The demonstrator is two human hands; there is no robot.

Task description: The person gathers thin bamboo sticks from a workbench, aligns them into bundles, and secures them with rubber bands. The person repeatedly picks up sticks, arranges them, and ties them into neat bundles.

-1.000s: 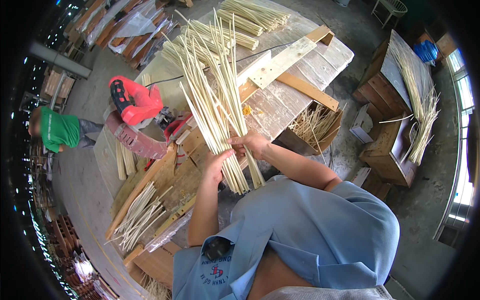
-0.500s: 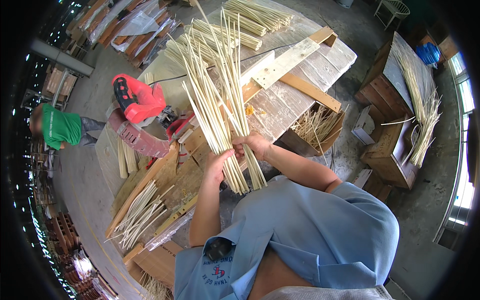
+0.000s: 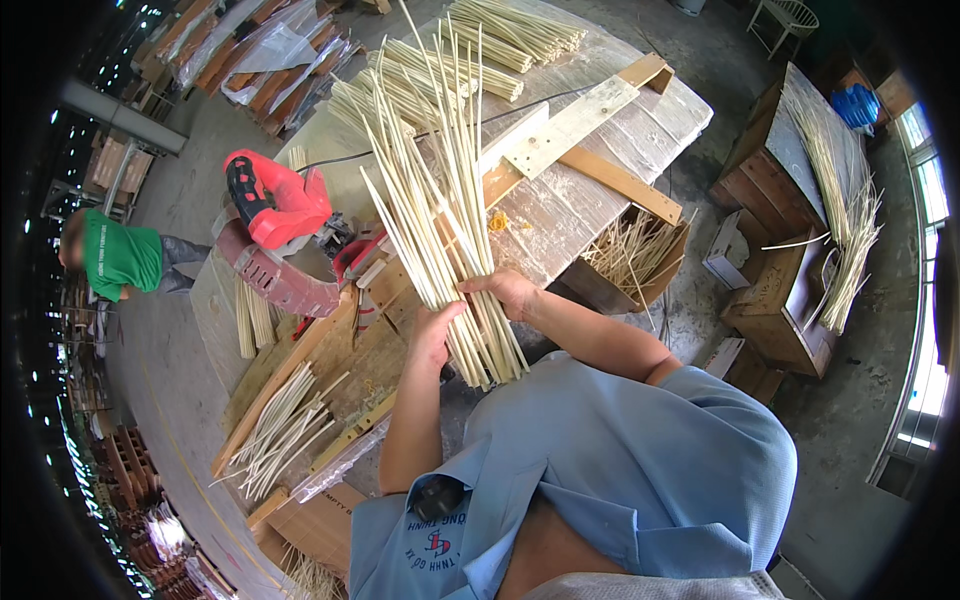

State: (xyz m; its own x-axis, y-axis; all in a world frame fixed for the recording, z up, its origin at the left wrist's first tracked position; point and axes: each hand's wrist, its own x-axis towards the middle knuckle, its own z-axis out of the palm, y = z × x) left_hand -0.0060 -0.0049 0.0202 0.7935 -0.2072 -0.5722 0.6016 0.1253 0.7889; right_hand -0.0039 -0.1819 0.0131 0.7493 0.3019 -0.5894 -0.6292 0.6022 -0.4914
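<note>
Remotely, I view left hand (image 3: pixel 432 328) and right hand (image 3: pixel 508 291), fingers grasping the stick bundle (image 3: pixel 418 240) near its lower end, upper part over the table (image 3: pixel 548 228); uneven pressure could let sticks slide out.

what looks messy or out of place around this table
Mainly the sticks on the wooden cabinet at right: they splay unevenly, and one juts out sideways. The loose sticks at the lower left of the table also lie crossed, unlike the straighter bundles at its far end. Nothing looks clearly broken.
</note>
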